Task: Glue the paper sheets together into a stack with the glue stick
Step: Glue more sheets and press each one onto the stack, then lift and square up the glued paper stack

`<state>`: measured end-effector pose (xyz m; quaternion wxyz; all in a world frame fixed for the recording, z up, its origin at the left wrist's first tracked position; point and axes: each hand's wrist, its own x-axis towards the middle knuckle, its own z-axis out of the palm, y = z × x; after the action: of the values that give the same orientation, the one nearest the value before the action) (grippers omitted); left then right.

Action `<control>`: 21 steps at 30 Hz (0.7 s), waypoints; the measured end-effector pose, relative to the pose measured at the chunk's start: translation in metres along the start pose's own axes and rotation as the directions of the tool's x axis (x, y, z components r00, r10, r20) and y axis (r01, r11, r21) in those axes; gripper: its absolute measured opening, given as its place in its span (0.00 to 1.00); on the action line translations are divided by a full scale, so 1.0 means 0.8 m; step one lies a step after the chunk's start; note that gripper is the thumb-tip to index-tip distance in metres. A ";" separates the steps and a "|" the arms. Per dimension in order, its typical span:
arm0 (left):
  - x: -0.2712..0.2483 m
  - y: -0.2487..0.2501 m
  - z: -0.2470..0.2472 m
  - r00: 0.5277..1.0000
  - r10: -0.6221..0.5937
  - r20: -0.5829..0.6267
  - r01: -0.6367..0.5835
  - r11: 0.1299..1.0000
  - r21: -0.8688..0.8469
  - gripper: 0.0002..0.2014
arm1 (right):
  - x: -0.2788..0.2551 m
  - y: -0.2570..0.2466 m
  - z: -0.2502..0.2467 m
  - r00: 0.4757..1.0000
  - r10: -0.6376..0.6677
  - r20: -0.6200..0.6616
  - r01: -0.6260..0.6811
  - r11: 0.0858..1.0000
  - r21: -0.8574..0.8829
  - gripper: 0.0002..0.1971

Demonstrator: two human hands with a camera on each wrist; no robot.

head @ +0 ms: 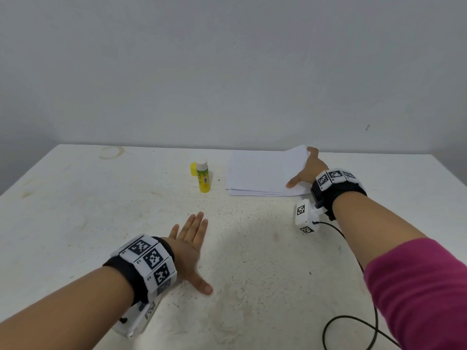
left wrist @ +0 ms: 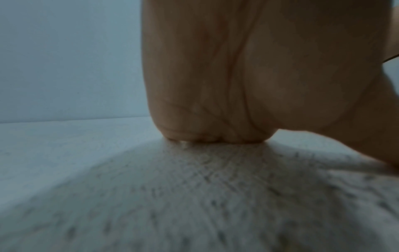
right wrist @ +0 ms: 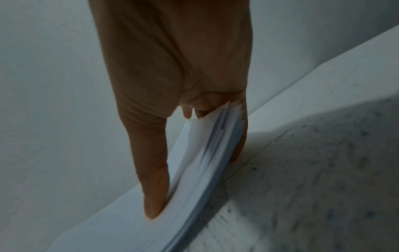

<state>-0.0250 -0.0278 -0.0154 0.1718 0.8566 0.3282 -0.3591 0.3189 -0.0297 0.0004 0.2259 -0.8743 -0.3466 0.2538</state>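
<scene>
A stack of white paper sheets [head: 257, 173] lies at the back right of the table [head: 101, 210]. My right hand [head: 307, 170] grips the stack's right edge. Its thumb [right wrist: 153, 179] lies on the top sheet, its fingers curl under the edge, and the paper sheets [right wrist: 194, 170] bend upward there. The glue stick [head: 203, 176] stands upright and uncapped left of the stack, with its yellow cap [head: 193, 168] just behind it. My left hand [head: 189, 246] rests flat on the table in front of the glue stick, fingers straight, holding nothing. In the left wrist view only the palm of my left hand [left wrist: 237, 76] shows.
The table is white, speckled and stained, and backs onto a plain grey wall [head: 227, 72]. A black cable [head: 353, 322] loops on the table at the front right, under my right forearm. A ring-shaped stain [head: 111, 151] marks the back left.
</scene>
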 end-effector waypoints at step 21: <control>0.008 -0.010 0.003 0.871 0.228 -0.435 -0.384 0.868 -0.315 0.53 | -0.081 0.066 -0.001 0.988 -0.057 0.144 -0.033 0.831 0.555 0.19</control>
<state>-0.0283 -0.0205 -0.0218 0.3276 0.8997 0.2774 -0.0786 0.3044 -0.1114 -0.0103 0.4441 -0.7465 -0.2796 0.4090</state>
